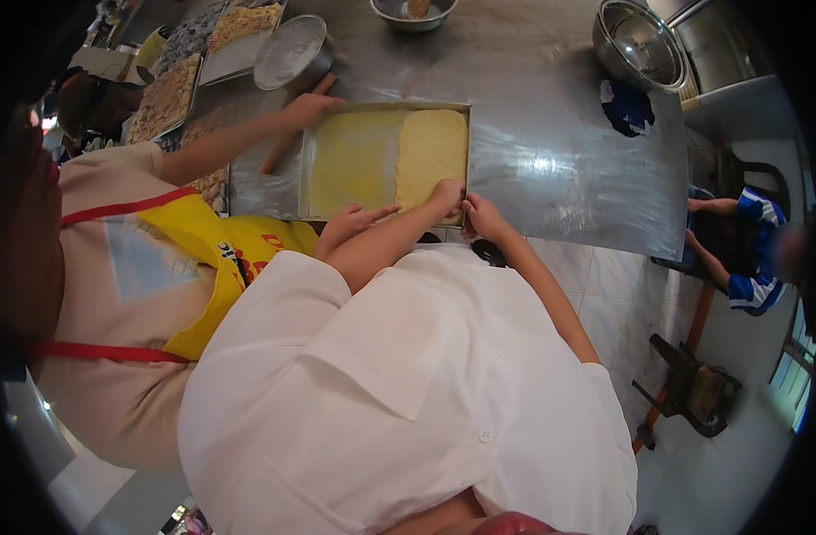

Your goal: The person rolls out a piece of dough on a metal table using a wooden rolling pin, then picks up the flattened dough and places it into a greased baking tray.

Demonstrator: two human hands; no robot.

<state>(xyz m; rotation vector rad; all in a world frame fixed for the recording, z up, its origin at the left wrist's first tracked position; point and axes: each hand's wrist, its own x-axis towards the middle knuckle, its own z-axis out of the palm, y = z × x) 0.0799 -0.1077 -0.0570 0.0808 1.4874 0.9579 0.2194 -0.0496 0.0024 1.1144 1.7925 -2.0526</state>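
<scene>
A shallow rectangular baking pan [354, 160] lies on the steel table, its bottom coated yellow on the left. A flat sheet of dough [433, 150] covers its right part. My left hand [450, 194] is on the dough at the near right corner, fingers curled down beside the rim; what its fingertips grip is hidden. Just outside that corner, my right hand [482, 217] holds the pan's edge with the thumb up. A co-worker's hand [311, 110] touches the far left corner, and their other hand [354, 226] is at the near edge, beside my left forearm.
A wooden rolling pin [297, 127] lies left of the pan, near a floured metal pan [293, 53]. Trays of crumbly food [164, 100] line the left. Metal bowls [638, 47] and a dark blue cloth [627, 108] occupy the steel table's [548, 120] far right. A person [755, 247] sits beyond.
</scene>
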